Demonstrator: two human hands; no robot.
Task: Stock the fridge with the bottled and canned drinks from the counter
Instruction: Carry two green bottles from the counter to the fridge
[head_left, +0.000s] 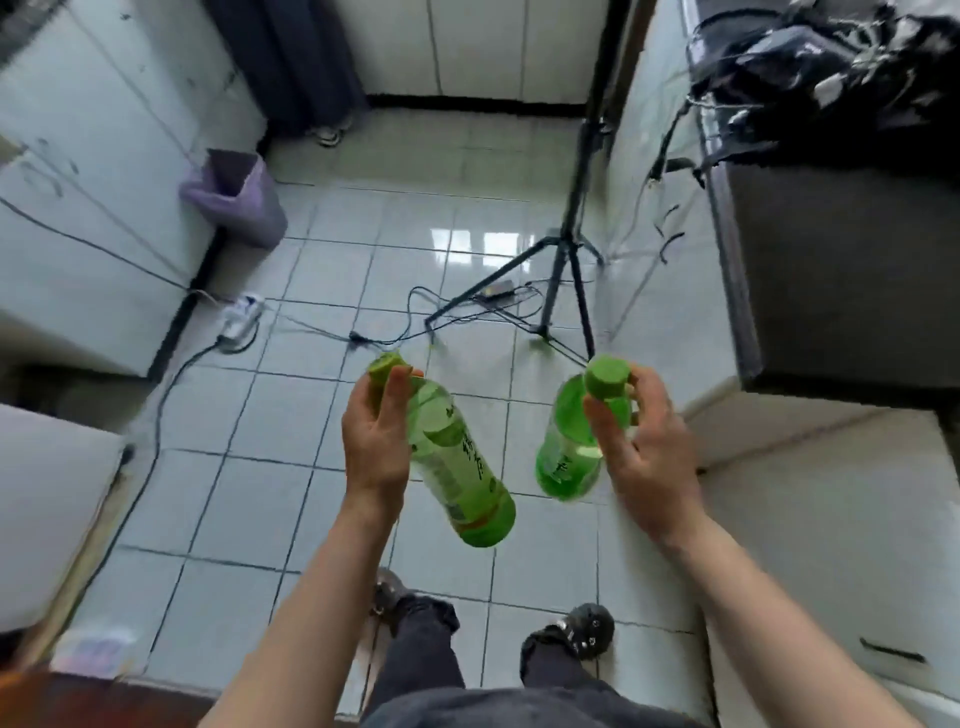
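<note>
Fingers (396, 397) of my left hand (375, 452) curl round the neck of the left bottle (460, 473) and my right hand (644, 462) pinches the right bottle (569, 457) under its cap, both held above the tiled floor (467, 223), bases hanging free, I judge, for standing them in the fridge

Dark characters on left green bottle (464, 470), on right green bottle (565, 464), blurred, unreadable

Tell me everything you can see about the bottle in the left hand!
The bottle is see-through green plastic with a green cap on and a label with dark writing. It is tilted in the air above the floor, cap up and away, base lower and nearer. The left hand grips its neck; nothing else touches it.
</note>
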